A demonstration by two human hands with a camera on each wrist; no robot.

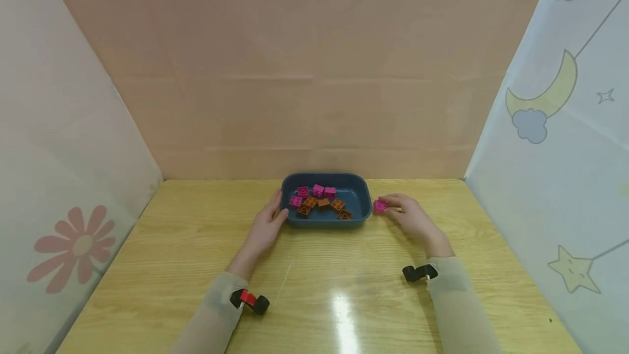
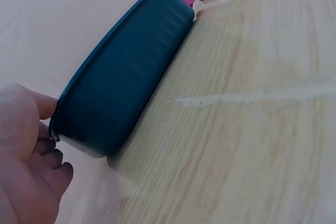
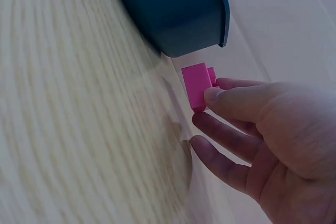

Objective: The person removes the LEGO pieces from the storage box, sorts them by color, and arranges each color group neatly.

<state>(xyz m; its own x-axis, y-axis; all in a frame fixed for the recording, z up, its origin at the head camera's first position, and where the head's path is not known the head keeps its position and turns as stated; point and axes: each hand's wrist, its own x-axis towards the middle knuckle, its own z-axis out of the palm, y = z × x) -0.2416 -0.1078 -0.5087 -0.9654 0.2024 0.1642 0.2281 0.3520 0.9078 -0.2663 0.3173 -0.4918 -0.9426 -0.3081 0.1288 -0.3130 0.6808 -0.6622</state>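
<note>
A dark blue plastic tub (image 1: 326, 224) stands on the table, with several pink toy bricks (image 1: 318, 190) and brown toy bricks (image 1: 337, 205) lying loose inside. At the tub's left end, my left hand (image 1: 265, 225) grips the rim; in the left wrist view its thumb meets the edge and other fingers are curled. Just outside the tub's right end, my right hand (image 1: 408, 214) pinches a pink toy brick (image 3: 197, 85) between thumb and fingers. The right wrist view shows this brick apart from the tub wall, one stud side turned towards the palm.
The wooden table (image 1: 324, 277) runs back to a plain tan backdrop (image 1: 314, 70) close behind the tub. Printed cloth walls (image 1: 565, 179) border it on both sides. Black straps (image 1: 420, 273) sit on the wrists.
</note>
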